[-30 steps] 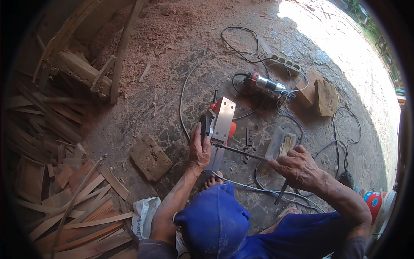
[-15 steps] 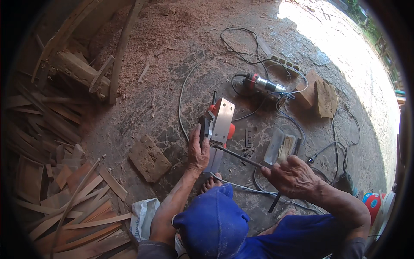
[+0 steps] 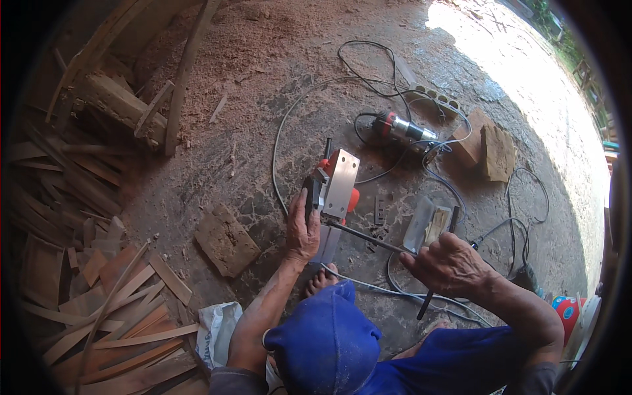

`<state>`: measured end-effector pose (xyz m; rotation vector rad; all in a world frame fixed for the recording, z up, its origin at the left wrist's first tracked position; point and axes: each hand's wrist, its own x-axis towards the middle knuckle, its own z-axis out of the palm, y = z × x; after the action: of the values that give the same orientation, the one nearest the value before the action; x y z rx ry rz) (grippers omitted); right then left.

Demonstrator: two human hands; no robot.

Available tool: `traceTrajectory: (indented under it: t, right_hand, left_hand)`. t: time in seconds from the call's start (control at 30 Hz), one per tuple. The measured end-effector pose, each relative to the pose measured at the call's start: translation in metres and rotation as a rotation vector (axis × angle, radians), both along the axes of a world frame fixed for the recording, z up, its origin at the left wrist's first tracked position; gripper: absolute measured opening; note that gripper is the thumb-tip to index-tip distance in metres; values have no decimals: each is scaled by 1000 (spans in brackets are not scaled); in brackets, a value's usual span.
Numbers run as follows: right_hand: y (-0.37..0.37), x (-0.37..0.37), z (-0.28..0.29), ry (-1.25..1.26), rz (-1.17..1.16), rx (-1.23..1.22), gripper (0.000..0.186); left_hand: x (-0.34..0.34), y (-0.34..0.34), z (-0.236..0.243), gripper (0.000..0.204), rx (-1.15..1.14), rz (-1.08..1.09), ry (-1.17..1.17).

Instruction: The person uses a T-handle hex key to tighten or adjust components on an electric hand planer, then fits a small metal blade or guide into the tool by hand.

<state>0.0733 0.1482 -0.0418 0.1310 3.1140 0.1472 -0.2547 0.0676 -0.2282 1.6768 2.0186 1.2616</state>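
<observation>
My left hand (image 3: 304,227) is closed on the dark side of a red, black and steel power tool (image 3: 342,183), whose flat metal plate with screw holes faces up. My right hand (image 3: 447,263) grips a black T-handled tool (image 3: 368,240) by its crossbar, with the long shaft running left to the lower end of the power tool, where its tip is hard to make out. A grey metal piece (image 3: 326,243) lies below. Small dark parts (image 3: 379,209) and an open clear case (image 3: 428,224) with pale contents lie to the right.
A cylindrical power tool (image 3: 405,131), cords, a holed block (image 3: 434,97) and wooden blocks (image 3: 497,155) lie beyond. Another block (image 3: 225,243), wood strips (image 3: 118,309), a white sack (image 3: 218,329) and sawdust are leftward. A blue cap (image 3: 322,336) fills the lower middle, above bare feet.
My right hand has shifted slightly left and down, and the crossbar's upper end now shows above the fist. My left hand stays on the power tool.
</observation>
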Motion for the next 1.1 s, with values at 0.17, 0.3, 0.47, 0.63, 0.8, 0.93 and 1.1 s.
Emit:
traceTrajectory:
  t: [0.17,0.3,0.47,0.63,0.8,0.93,1.1]
  right_hand:
    - [11,4,-22,174,-33,-170,64]
    - [19,-4,-15,158,-168,-289,48]
    - [16,-3,-21,161,-300,-444,35]
    - [14,12,-18,71,-241,-339,51]
    - [1,28,-9,70,-176,-204,55]
    - [2,26,-13,37,-162,-205,52]
    - [1,22,-15,8,-131,-230,50]
  left_hand:
    - [1,-1,4,54,-15,4,2]
    - [3,-1,3,54,-42,23,-52]
    - [1,0,1,53,19,1,-18]
    - [-1,-4,-2,53,18,-14,-6]
    - [-2,-2,-3,53,-2,-4,-40]
    - [-1,-1,-5,52,17,-5,-14]
    - [-2,-1,-5,52,13,-3,-19]
